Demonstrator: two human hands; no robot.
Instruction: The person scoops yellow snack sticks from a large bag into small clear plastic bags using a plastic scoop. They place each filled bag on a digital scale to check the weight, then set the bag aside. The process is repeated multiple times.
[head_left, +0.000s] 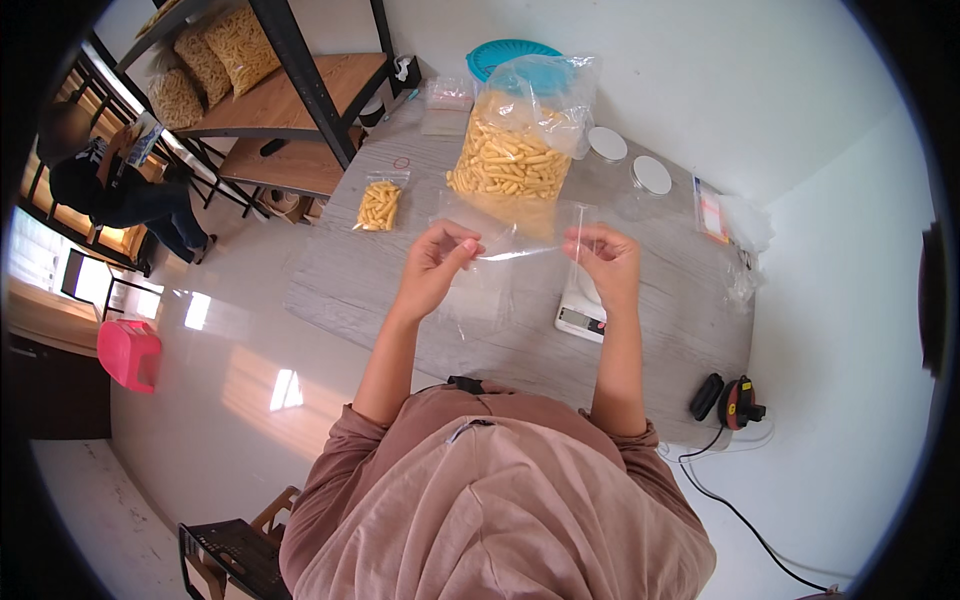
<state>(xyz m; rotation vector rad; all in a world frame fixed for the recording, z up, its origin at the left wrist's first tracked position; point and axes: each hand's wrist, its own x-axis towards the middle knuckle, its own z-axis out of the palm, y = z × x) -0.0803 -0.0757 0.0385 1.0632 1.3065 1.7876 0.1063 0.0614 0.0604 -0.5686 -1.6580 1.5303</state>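
A clear plastic bag is stretched between my two hands above the table. My left hand pinches its left side between thumb and fingers. At its right side, my right hand grips the plastic the same way. Behind the bag stands a large clear sack of yellow puffed snack sticks, its top crumpled. Partly hidden by my right hand and wrist is a white digital kitchen scale. More clear plastic lies on the table below my left hand. A small filled snack bag lies to the left.
The grey wood-grain table meets a white wall. White-lidded jars, a turquoise plastic lid or basket and a stack of plastic bags stand behind. A corded power adapter sits right. A person sits far left beyond the shelf.
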